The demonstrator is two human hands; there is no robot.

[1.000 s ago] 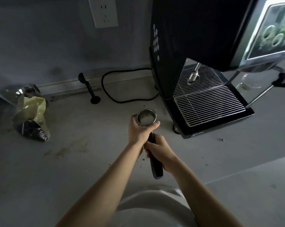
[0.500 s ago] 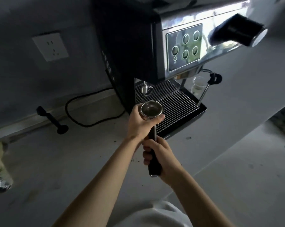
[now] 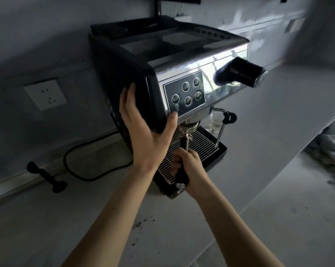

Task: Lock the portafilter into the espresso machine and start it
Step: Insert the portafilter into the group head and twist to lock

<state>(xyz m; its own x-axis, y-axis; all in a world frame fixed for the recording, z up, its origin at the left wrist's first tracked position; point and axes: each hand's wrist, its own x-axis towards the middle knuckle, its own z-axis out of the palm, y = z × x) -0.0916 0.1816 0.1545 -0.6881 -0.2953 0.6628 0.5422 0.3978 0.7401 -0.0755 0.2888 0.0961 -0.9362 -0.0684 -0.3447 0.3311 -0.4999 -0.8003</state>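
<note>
The black and steel espresso machine [image 3: 136, 60] stands on the grey counter against the wall. Its button panel [image 3: 185, 93] faces me. The portafilter [image 3: 186, 140] has its metal basket up under the group head, handle pointing toward me. My right hand [image 3: 189, 168] is shut around the black handle. My left hand [image 3: 145, 130] clasps the machine's front left corner, fingers on the black side, thumb at the panel's lower edge.
A drip tray grate [image 3: 199, 145] lies below the portafilter. A steam wand [image 3: 223, 124] and a small glass [image 3: 214, 122] sit at the right. A black knob [image 3: 239, 74] sticks out. A tamper [image 3: 47, 176], a power cord [image 3: 82, 160] and a wall socket [image 3: 45, 94] are at the left.
My left hand let go of the portafilter basket and moved up onto the machine's corner. My right hand raised the portafilter up under the group head. The view tilted up.
</note>
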